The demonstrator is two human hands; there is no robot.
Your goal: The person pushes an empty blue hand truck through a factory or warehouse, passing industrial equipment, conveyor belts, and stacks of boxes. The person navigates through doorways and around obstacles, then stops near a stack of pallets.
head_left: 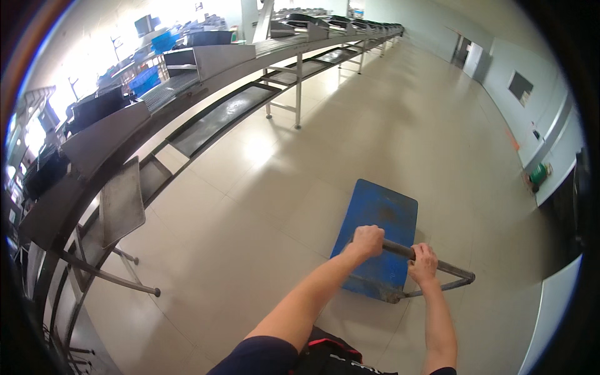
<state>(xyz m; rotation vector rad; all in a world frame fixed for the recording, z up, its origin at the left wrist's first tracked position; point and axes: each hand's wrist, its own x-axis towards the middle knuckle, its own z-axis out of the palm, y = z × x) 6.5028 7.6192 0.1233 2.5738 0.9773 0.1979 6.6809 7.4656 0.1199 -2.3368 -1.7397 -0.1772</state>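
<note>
A platform trolley with a flat blue deck [379, 215] stands on the floor in front of me, its deck bare and scuffed dark in places. Its metal push handle [455, 270] runs across from left to right and bends down at the right end. My left hand [369, 240] is wrapped round the handle bar near its left part. Further right, my right hand [424, 262] also grips the bar, knuckles up. A short stretch of bar shows between the two hands. The wheels are hidden under the deck.
A long metal conveyor line [231, 62] curves along the left, carrying black trays and blue bins [145, 81], with a lower shelf [219, 115] beneath. Its legs [299, 94] stand on the pale tiled floor. A wall with a green object [539, 174] at its foot runs along the right.
</note>
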